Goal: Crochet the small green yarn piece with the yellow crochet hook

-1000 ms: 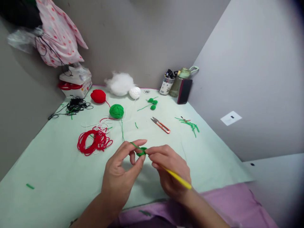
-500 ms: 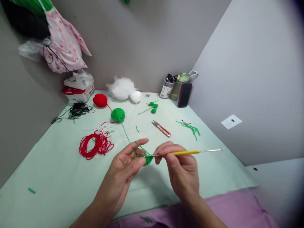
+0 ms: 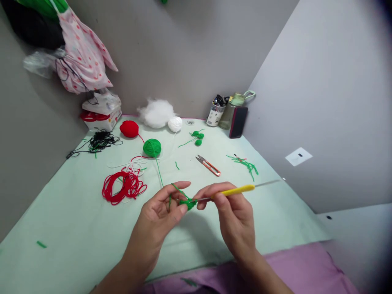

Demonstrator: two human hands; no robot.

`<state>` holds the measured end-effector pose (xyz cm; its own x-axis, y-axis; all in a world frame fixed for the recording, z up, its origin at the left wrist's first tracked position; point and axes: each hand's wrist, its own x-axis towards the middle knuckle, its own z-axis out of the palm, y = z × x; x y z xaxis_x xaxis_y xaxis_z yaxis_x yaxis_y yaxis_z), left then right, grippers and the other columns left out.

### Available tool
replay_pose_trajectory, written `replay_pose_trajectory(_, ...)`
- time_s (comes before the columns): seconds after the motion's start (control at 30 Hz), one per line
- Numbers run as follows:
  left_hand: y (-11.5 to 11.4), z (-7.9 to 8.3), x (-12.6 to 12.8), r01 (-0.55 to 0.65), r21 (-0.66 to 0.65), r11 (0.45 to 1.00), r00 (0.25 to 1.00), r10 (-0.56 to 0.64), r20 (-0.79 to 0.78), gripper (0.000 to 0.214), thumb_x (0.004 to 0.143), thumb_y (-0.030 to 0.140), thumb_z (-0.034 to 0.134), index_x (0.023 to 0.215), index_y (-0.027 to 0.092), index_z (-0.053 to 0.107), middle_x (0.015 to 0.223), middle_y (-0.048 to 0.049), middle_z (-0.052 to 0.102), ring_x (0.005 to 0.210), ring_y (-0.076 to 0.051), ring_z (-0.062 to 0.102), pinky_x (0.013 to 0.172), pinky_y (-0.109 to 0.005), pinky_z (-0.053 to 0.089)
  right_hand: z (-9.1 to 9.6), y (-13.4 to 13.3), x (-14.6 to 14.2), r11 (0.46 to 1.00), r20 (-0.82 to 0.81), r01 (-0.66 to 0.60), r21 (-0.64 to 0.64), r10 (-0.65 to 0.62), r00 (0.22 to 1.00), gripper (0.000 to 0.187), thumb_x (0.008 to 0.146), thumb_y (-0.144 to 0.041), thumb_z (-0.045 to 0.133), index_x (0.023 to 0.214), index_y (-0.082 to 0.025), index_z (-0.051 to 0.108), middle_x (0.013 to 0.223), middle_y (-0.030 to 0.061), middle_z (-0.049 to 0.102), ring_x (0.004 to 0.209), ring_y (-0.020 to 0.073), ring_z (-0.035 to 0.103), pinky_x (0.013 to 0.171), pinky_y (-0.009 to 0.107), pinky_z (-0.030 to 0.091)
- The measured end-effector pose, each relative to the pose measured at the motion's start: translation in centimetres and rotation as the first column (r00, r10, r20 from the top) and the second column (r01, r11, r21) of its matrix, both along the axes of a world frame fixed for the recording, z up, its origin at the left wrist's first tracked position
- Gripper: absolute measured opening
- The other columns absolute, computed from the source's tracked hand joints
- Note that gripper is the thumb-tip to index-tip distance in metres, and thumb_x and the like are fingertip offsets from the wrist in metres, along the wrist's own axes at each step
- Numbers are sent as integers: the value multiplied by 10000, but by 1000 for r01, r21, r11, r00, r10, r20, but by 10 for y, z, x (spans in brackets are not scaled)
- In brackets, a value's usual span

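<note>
My left hand (image 3: 163, 210) pinches a small green crochet piece (image 3: 189, 203) between thumb and fingers. Green yarn loops over its raised index finger and runs back to a green yarn ball (image 3: 152, 148) on the table. In my right hand (image 3: 234, 214) is a crochet hook (image 3: 237, 190) with a yellow handle, gripped between thumb and fingers. One metal end of the hook meets the green piece; the other points out to the right, slightly blurred. The exact stitch at the tip is too small to make out.
Thread snips (image 3: 208, 165) lie beyond my hands, with green yarn scraps (image 3: 246, 165) to their right. Red yarn (image 3: 124, 188) is coiled at left. Behind are a red ball (image 3: 129, 129), white stuffing (image 3: 157, 113), small green pieces (image 3: 198, 136), a pen cup (image 3: 215, 114) and a phone (image 3: 238, 123).
The hook has tilted, its far right end rising while the right hand shifts slightly left. The left hand and green piece have moved a little left, and the yarn strand hangs steeper.
</note>
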<state>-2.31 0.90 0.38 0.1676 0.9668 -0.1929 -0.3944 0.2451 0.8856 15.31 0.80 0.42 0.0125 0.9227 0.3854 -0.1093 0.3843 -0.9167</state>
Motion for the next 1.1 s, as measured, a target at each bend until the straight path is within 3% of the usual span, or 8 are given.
replay_pose_trajectory(0.27,-8,7,7,-165,104,981,944,188,-273,276,810,243,838,1081,290,850,832,19,647,729,-138,532,764,-253,467,4,-4,1,939,348,0,343,-127,929,213,1086,-166,520,1147,-244,709,960,53,779,856,180,743,763,321,628)
replay_pose_trajectory(0.37,-11,11,12,-214,111,970,937,236,-258,304,790,243,863,1090,288,847,855,21,642,690,-124,501,697,-240,451,1,-4,-1,825,578,-56,562,-343,740,205,1057,-132,550,1143,-222,713,996,87,798,870,196,762,733,310,643)
replay_pose_trajectory(0.47,-11,13,12,-99,-17,995,995,98,-25,529,747,299,929,1259,293,797,845,26,631,726,-122,531,734,-226,473,-3,-9,-1,723,611,-76,687,-517,600,280,1007,-71,618,1195,-240,740,1057,97,796,941,209,775,780,320,654)
replay_pose_trajectory(0.57,-7,20,9,77,-163,984,978,-42,206,631,709,335,968,1308,254,782,820,10,648,744,-117,553,777,-228,481,0,-14,2,780,489,23,626,-415,767,310,1014,-93,626,1235,-268,753,1044,88,789,940,216,767,766,337,650)
replay_pose_trajectory(0.7,-4,32,7,61,-181,982,975,-20,221,530,683,306,976,1191,242,840,819,11,654,683,-89,503,780,-230,474,13,-11,5,949,70,119,291,-145,987,225,1061,-177,586,1079,-264,793,891,44,748,718,161,691,645,303,595)
replay_pose_trajectory(0.87,-9,36,14,45,-35,998,996,-42,79,416,783,352,918,1186,282,842,922,-11,697,890,-159,589,847,-250,473,20,-3,1,978,23,37,203,-42,999,168,1035,-236,659,989,-247,820,898,59,776,790,178,703,655,292,579)
replay_pose_trajectory(1.0,-8,31,19,-43,30,999,997,41,65,486,766,345,953,1233,322,820,899,12,699,895,-144,610,861,-233,476,16,-5,-1,931,240,89,355,-183,953,247,1015,-133,644,1125,-281,809,949,61,786,819,191,729,689,311,611)
replay_pose_trajectory(1.1,-2,31,19,4,-79,997,982,11,188,514,735,334,975,1226,289,826,830,28,681,738,-91,573,857,-233,494,12,-7,2,871,352,49,490,-249,903,382,950,-92,709,1252,-312,786,1072,84,798,917,228,753,758,351,630)
